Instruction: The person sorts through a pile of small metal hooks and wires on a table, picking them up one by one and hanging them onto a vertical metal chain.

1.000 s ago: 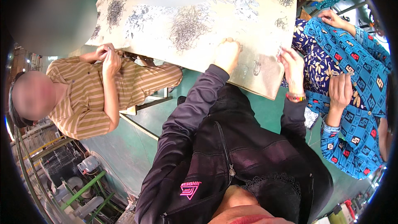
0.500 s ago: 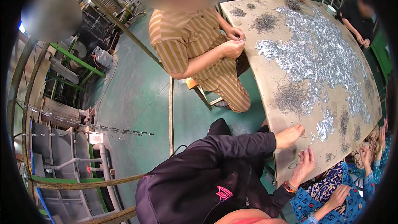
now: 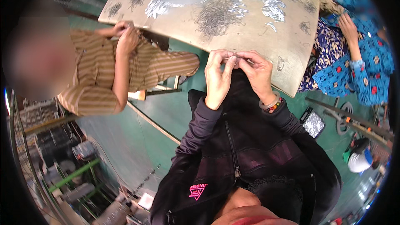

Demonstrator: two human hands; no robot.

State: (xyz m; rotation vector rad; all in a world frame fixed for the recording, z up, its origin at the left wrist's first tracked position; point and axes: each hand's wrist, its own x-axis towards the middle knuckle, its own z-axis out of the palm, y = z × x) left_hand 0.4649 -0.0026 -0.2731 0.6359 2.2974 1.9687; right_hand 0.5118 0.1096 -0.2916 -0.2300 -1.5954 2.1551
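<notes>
My left hand (image 3: 218, 75) and my right hand (image 3: 259, 75) meet at the table's near edge, thumbs and fingertips pinched together. Something small is between the fingertips, too hidden to make out. Just beyond lies the brown tabletop (image 3: 254, 41). A tangled pile of thin dark wire hooks (image 3: 214, 16) spreads ahead of my left hand. Small shiny silver strips (image 3: 273, 8) lie heaped farther off, with a couple of loose strips (image 3: 271, 26) nearer. A few wire hooks (image 3: 280, 63) rest right of my right hand.
A person in a striped brown outfit (image 3: 98, 71) sits at the left, hands together by the table. People in patterned blue clothes (image 3: 346, 71) sit at the right. A black tray of silver pieces (image 3: 312, 123) is low at the right. Metal rails (image 3: 350, 121) stand nearby.
My hands were apart over the table, the left reaching toward the wire hooks and strips. Now they are drawn back and together at the edge. The view has turned.
</notes>
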